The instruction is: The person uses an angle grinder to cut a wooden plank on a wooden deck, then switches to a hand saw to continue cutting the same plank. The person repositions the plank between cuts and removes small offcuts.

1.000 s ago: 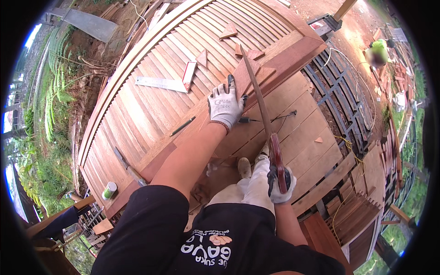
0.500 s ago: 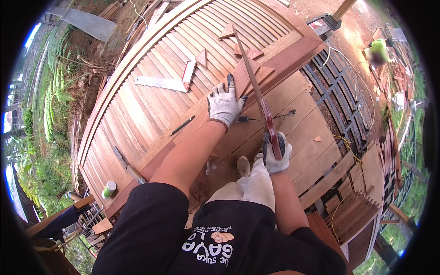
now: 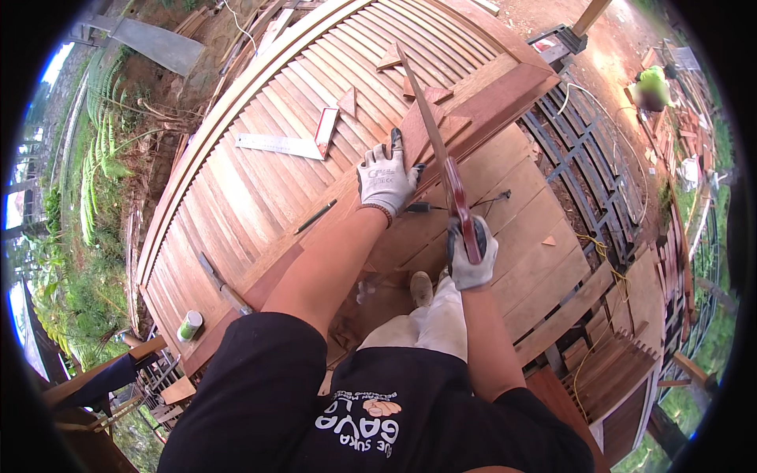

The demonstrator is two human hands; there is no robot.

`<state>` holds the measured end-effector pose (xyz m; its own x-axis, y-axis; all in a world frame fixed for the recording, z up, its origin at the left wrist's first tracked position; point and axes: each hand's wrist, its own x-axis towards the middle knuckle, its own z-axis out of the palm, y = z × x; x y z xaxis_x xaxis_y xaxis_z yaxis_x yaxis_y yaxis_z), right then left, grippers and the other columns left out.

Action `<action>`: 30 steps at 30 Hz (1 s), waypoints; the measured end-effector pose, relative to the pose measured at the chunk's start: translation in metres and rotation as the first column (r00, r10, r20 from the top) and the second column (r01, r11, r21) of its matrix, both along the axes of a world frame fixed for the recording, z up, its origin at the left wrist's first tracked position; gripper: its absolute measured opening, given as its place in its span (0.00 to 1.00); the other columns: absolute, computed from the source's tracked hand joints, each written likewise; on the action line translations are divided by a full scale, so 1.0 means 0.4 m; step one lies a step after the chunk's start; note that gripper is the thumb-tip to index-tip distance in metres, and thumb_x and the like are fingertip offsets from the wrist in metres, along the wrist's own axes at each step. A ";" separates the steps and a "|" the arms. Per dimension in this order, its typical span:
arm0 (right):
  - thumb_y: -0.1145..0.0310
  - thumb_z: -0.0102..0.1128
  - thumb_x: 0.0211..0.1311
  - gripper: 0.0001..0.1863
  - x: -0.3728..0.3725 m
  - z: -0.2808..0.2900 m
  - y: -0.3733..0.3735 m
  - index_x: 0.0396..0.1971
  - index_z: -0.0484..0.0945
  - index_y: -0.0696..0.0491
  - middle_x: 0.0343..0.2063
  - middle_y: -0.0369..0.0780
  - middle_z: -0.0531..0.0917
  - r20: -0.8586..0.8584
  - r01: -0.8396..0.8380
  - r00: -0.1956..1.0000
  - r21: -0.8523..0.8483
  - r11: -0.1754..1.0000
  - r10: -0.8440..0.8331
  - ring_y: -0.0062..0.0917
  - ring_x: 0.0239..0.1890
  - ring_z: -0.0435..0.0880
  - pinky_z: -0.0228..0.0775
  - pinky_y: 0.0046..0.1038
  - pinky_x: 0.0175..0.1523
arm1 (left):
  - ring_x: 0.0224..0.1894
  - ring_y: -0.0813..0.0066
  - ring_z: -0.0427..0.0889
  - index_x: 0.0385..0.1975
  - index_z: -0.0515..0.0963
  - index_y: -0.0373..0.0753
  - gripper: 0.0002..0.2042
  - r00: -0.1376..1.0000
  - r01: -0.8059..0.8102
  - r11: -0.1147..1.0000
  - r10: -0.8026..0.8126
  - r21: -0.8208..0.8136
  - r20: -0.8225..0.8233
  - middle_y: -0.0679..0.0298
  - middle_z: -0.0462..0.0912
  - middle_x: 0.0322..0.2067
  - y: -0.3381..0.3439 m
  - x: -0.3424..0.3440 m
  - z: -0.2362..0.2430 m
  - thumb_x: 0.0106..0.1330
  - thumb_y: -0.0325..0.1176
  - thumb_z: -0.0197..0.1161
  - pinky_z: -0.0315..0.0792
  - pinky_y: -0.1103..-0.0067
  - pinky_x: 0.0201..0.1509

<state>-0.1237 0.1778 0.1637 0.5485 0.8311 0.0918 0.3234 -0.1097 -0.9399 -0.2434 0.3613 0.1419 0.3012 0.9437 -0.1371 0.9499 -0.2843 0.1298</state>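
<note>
My right hand, in a grey-white glove with dark fingers, is wrapped round the reddish wooden handle of a handsaw. Its blade points away from me across the edge of a slatted wooden panel, over a reddish piece of wood. Gloved the same way, my left hand lies on the panel's frame with fingers spread, pressing down beside that piece, left of the blade. Triangular wood offcuts lie on the slats. A try square rests left of them, and a dark pencil lies nearer me.
A chisel-like tool and a green-and-white can sit at the panel's near left. Below the right edge are deck boards and a dark metal frame. A yellow cord trails there. Another person is at the far right.
My right hand has pushed the saw a little up and away from me along its cutting line. My left hand stays in place on the wood.
</note>
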 end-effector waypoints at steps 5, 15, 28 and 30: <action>0.74 0.62 0.62 0.07 -0.035 -0.060 -0.274 0.38 0.81 0.59 0.26 0.42 0.85 -0.220 -0.009 0.975 -0.134 0.991 -0.020 0.30 0.27 0.85 0.76 0.27 0.36 | 0.63 0.49 0.68 0.78 0.51 0.43 0.44 1.000 0.008 0.999 -0.008 0.032 -0.015 0.45 0.68 0.60 -0.002 -0.021 -0.014 0.67 0.57 0.58 0.64 0.54 0.62; 0.70 0.66 0.62 0.09 -0.036 -0.005 -0.269 0.38 0.82 0.59 0.26 0.40 0.86 -0.054 -0.039 0.998 -0.150 0.988 0.031 0.23 0.29 0.86 0.77 0.27 0.36 | 0.63 0.49 0.67 0.78 0.50 0.43 0.44 1.000 -0.012 1.000 0.012 0.000 0.012 0.45 0.67 0.61 -0.013 -0.033 -0.014 0.67 0.57 0.59 0.64 0.55 0.63; 0.74 0.63 0.57 0.08 -0.024 0.043 -0.231 0.37 0.80 0.55 0.26 0.40 0.83 -0.123 -0.128 0.985 -0.062 0.990 0.119 0.37 0.27 0.84 0.76 0.32 0.35 | 0.65 0.43 0.66 0.78 0.48 0.44 0.42 1.000 -0.011 0.999 0.012 0.040 -0.013 0.38 0.68 0.62 0.020 -0.029 -0.017 0.69 0.56 0.57 0.64 0.55 0.66; 0.74 0.63 0.55 0.08 0.005 0.032 -0.218 0.37 0.80 0.54 0.25 0.40 0.82 0.028 -0.165 0.986 0.058 0.984 0.164 0.37 0.27 0.83 0.77 0.33 0.35 | 0.65 0.43 0.67 0.78 0.48 0.45 0.43 0.999 0.028 0.994 -0.030 0.101 0.019 0.38 0.68 0.62 0.038 -0.007 -0.019 0.69 0.57 0.57 0.64 0.55 0.66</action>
<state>-0.1218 0.0905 0.1763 0.4017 0.9025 0.1554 0.3542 0.0033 -0.9351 -0.2460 0.3765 0.1343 0.3302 0.9433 -0.0351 0.9385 -0.3241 0.1189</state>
